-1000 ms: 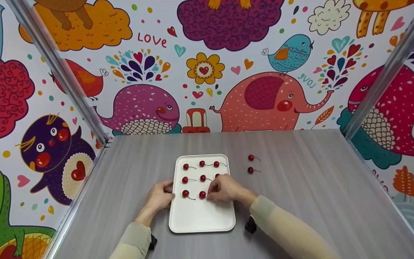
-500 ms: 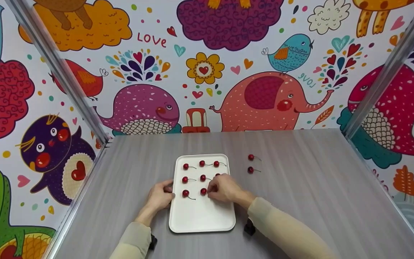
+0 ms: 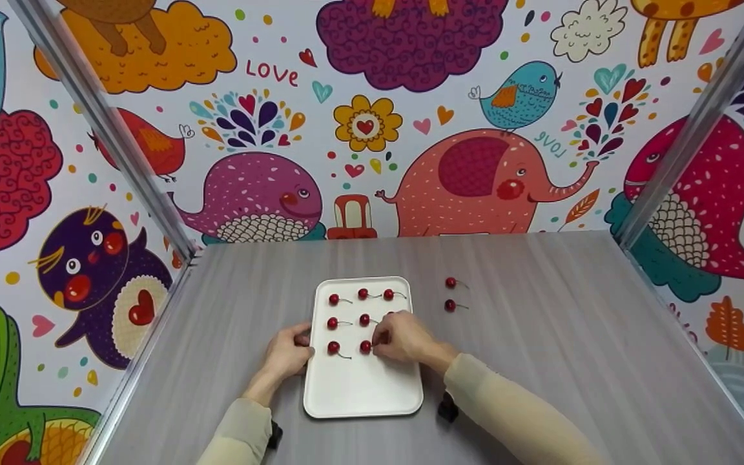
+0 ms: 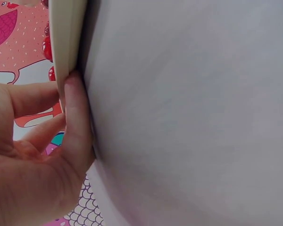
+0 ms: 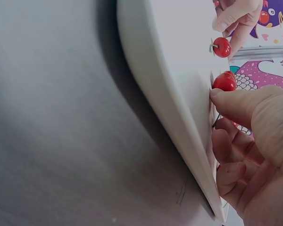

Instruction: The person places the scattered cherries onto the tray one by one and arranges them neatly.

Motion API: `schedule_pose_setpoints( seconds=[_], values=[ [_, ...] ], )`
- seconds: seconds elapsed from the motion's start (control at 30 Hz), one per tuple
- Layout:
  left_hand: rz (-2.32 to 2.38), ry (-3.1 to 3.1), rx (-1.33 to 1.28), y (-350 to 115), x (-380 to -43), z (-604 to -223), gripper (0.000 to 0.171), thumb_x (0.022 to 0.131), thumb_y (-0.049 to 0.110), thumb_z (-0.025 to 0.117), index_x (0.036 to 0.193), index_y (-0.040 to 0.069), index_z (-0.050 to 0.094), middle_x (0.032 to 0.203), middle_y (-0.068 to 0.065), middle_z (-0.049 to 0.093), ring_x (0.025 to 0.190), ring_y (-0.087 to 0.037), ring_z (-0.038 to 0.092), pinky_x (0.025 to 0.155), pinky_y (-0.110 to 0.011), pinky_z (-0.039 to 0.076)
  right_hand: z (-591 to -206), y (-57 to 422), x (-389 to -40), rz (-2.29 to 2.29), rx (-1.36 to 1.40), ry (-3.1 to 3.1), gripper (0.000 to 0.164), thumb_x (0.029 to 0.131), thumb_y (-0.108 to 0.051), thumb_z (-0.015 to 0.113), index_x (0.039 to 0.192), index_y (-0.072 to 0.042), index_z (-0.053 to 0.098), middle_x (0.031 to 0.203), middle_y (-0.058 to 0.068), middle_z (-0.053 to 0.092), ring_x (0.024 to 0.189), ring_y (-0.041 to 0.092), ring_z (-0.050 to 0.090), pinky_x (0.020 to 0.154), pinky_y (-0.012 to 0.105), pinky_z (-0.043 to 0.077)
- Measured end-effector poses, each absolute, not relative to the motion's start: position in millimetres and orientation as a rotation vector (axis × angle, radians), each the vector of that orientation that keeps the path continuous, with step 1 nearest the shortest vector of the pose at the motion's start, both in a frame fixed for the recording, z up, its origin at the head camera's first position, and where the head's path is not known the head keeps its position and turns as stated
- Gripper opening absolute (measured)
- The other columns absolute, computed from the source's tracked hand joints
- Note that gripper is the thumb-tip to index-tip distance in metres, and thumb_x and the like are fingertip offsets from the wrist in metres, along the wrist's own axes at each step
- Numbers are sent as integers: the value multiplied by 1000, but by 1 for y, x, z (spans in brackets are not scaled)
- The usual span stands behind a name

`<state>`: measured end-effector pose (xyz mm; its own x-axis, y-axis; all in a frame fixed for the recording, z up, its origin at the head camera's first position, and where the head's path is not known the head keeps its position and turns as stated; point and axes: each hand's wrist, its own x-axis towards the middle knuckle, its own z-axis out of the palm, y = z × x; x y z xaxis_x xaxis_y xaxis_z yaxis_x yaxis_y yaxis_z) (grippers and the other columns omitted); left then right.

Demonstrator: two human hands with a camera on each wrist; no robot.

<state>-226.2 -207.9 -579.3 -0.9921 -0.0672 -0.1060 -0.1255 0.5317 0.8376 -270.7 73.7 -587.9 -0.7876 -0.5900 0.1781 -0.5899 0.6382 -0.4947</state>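
A white rectangular tray (image 3: 362, 395) lies on the table, with red cherries on stems set in rows across its upper part. My left hand (image 3: 288, 352) holds the tray's left edge, thumb and fingers pinching the rim (image 4: 66, 44) in the left wrist view. Over the tray's right side, my right hand (image 3: 406, 337) pinches the stem of a cherry (image 3: 365, 347), the middle one of the lowest row. The right wrist view has the thumb tip right beside that cherry (image 5: 225, 82). Another cherry is partly hidden behind the right hand's knuckles.
Two more cherries, an upper one (image 3: 451, 283) and a lower one (image 3: 450, 305), lie on the grey table (image 3: 540, 310) right of the tray. Patterned walls and metal posts (image 3: 675, 123) enclose the table at the back and sides.
The cherry by my right fingers shifted slightly away from me and right, then a little back toward me. My left hand and the tray have stayed put.
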Motion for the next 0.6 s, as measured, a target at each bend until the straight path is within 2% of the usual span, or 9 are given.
schedule_pose_setpoints(
  seconds=[0.3, 0.47, 0.6],
  values=[
    [1486, 2679, -193, -208, -226, -581, 63, 86, -7, 67, 148, -4, 68, 101, -13, 70, 88, -19, 65, 62, -28, 56, -584, 77, -269, -882, -1013, 2832, 7, 81, -15, 86, 88, -12, 87, 82, 3, 80, 73, 3, 60, 67, 20, 48],
    [1493, 2661, -211, -208, -226, -581, 62, 88, -7, 67, 149, -3, 69, 102, -12, 69, 88, -19, 65, 61, -29, 59, -580, 89, -267, -1013, -1017, 2790, 8, 87, -16, 85, 92, -10, 87, 88, 5, 83, 76, 6, 66, 72, 21, 52],
    [1504, 2659, -202, -208, -226, -580, 62, 87, -6, 67, 149, -3, 69, 101, -11, 68, 86, -18, 64, 60, -29, 59, -579, 106, -267, -1131, -982, 2773, 7, 90, -11, 84, 95, -7, 87, 90, 7, 84, 73, 3, 63, 70, 20, 52]
  ],
)
